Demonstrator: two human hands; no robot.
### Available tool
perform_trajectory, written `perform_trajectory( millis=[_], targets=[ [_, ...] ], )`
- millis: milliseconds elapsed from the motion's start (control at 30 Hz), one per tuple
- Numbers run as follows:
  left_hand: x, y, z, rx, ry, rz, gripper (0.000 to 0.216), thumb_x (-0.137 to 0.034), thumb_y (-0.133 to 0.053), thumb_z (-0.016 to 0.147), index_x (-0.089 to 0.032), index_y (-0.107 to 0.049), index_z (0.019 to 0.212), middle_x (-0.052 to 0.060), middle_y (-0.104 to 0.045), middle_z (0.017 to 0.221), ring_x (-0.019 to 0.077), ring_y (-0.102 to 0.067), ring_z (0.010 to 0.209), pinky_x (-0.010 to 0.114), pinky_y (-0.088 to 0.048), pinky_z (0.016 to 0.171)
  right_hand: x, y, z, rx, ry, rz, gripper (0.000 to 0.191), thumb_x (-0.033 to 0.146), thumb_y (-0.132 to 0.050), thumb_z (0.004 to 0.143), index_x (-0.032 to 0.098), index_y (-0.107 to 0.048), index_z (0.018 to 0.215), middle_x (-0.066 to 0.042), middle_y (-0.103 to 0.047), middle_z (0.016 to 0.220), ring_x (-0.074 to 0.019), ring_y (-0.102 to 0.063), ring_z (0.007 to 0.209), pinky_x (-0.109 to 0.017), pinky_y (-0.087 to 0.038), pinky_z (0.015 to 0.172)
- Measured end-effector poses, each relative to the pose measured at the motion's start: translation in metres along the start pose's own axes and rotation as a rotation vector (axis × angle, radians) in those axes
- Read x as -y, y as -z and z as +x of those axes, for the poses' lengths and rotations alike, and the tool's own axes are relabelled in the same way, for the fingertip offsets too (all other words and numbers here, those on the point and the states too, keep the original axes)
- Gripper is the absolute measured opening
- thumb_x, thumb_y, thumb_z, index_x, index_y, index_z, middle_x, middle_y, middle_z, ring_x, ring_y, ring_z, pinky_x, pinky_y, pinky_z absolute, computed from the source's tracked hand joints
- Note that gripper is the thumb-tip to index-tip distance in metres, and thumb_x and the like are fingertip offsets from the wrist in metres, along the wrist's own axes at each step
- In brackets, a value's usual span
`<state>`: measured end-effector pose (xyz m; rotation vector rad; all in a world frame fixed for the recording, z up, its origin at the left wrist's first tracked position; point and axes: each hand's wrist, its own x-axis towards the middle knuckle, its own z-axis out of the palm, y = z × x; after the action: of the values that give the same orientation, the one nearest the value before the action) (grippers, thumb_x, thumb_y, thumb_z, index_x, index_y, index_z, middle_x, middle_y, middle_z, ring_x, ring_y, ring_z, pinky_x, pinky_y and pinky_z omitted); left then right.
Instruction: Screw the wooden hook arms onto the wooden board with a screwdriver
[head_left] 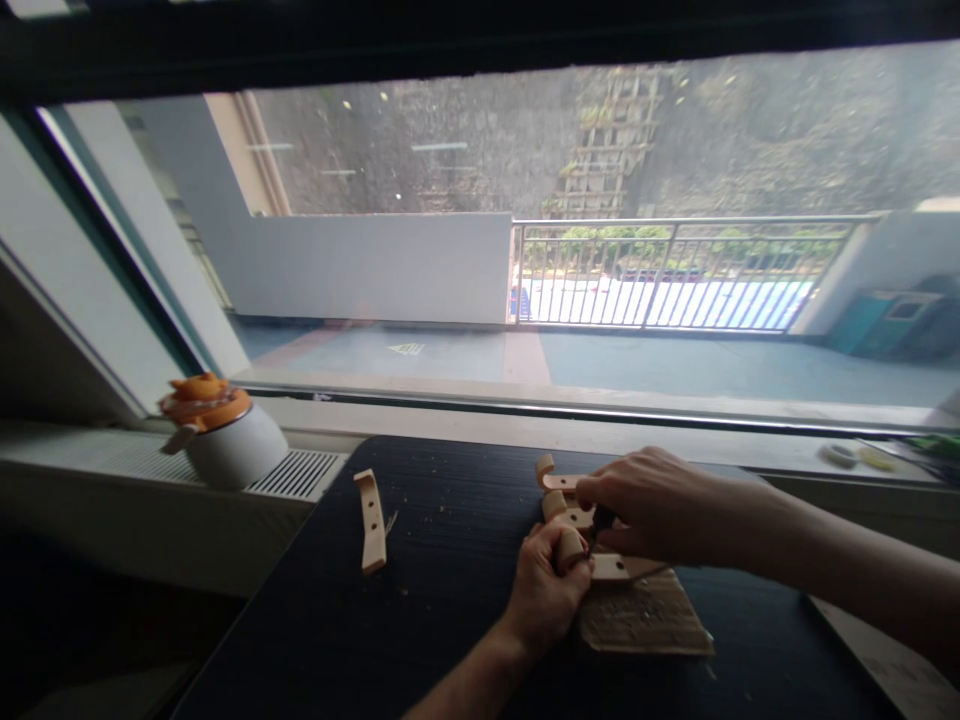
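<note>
My left hand (546, 590) is closed around the curled end of a pale wooden hook piece (607, 567) that lies on a brown cardboard sheet (645, 620). My right hand (649, 505) is closed just above it, fingers pinching a small dark object I cannot make out against the wood. Two more wooden hook pieces (555, 482) lie under and behind my right hand. A separate wooden hook piece (371, 520) rests alone on the dark table (420, 610), to the left of both hands.
A white pot with an orange lid (221, 430) stands on the vent sill at the left. Wood shavings speck the table. A wide window runs behind the table. Small items (855, 457) lie on the sill at far right.
</note>
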<state>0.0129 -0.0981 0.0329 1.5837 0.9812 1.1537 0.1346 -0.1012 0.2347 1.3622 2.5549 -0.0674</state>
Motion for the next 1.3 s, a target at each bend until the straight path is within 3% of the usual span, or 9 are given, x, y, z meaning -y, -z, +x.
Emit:
perform_trajectory(
  millis=[133,233,367,500,600,833,1067,1300],
  targets=[
    [-0.001,0.000,0.000,-0.001,-0.001,-0.001,0.009,-0.010,-0.063,0.072,-0.018,-0.060,0.074,0.000,-0.059,0.079,0.0159,-0.055,0.078,0.023,-0.044,0.073,0.001,0.003,0.000,0.018,0.028,0.050,0.020,0.011,-0.059,0.076,0.023,-0.068,0.088,-0.003,-0.072,0.082,-0.0201,-0.067,0.075,-0.025,-0.033,0.058],
    [-0.001,0.000,0.000,-0.007,0.001,0.002,0.009,-0.010,-0.063,0.072,-0.018,-0.060,0.073,-0.001,-0.058,0.077,0.0152,-0.054,0.076,0.022,-0.044,0.071,0.000,-0.002,0.003,-0.008,0.008,0.018,0.012,0.018,-0.057,0.080,0.021,-0.069,0.081,-0.004,-0.071,0.075,-0.0209,-0.066,0.069,-0.027,-0.029,0.055],
    [0.001,-0.001,0.000,-0.007,-0.008,-0.004,0.008,-0.011,-0.064,0.073,-0.017,-0.061,0.075,0.000,-0.058,0.079,0.0156,-0.055,0.078,0.023,-0.044,0.072,-0.001,-0.005,0.005,-0.042,-0.023,-0.055,0.024,0.032,-0.052,0.087,0.018,-0.068,0.074,-0.006,-0.068,0.067,-0.0222,-0.065,0.063,-0.028,-0.024,0.051],
    [0.002,0.000,0.000,0.002,-0.010,-0.007,0.009,-0.010,-0.063,0.072,-0.018,-0.061,0.076,0.000,-0.059,0.080,0.0162,-0.055,0.079,0.023,-0.044,0.073,-0.003,0.000,0.002,-0.036,0.028,-0.008,0.009,0.023,-0.058,0.080,0.021,-0.067,0.079,-0.003,-0.069,0.071,-0.0202,-0.065,0.065,-0.027,-0.026,0.052],
    [0.002,0.000,0.000,0.001,-0.007,-0.010,0.009,-0.009,-0.063,0.072,-0.018,-0.061,0.076,0.000,-0.059,0.080,0.0163,-0.055,0.079,0.023,-0.044,0.073,-0.005,0.000,0.001,-0.025,0.082,0.060,0.012,0.016,-0.056,0.080,0.021,-0.066,0.080,-0.002,-0.071,0.077,-0.0180,-0.065,0.070,-0.026,-0.029,0.055],
    [0.002,0.000,0.001,0.010,-0.016,-0.018,0.007,-0.011,-0.062,0.073,-0.017,-0.060,0.075,0.000,-0.059,0.080,0.0164,-0.055,0.079,0.023,-0.044,0.073,-0.008,-0.011,0.007,-0.025,0.003,-0.086,0.021,0.026,-0.050,0.089,0.018,-0.066,0.078,-0.007,-0.070,0.070,-0.0219,-0.066,0.063,-0.029,-0.022,0.050],
    [0.002,0.000,0.001,0.016,-0.008,-0.029,0.007,-0.012,-0.063,0.073,-0.018,-0.060,0.075,0.001,-0.060,0.079,0.0170,-0.055,0.079,0.024,-0.044,0.073,-0.013,-0.004,0.006,0.003,0.043,-0.035,0.010,0.019,-0.057,0.078,0.021,-0.067,0.079,-0.004,-0.071,0.074,-0.0202,-0.066,0.067,-0.027,-0.023,0.051],
    [0.000,0.001,0.000,0.014,-0.003,-0.039,0.007,-0.010,-0.062,0.073,-0.017,-0.059,0.074,0.002,-0.060,0.080,0.0177,-0.056,0.080,0.024,-0.044,0.074,-0.013,-0.011,0.008,-0.039,-0.016,-0.076,0.029,0.031,-0.049,0.089,0.018,-0.065,0.069,-0.008,-0.069,0.066,-0.0207,-0.064,0.061,-0.028,-0.021,0.050]
  ],
)
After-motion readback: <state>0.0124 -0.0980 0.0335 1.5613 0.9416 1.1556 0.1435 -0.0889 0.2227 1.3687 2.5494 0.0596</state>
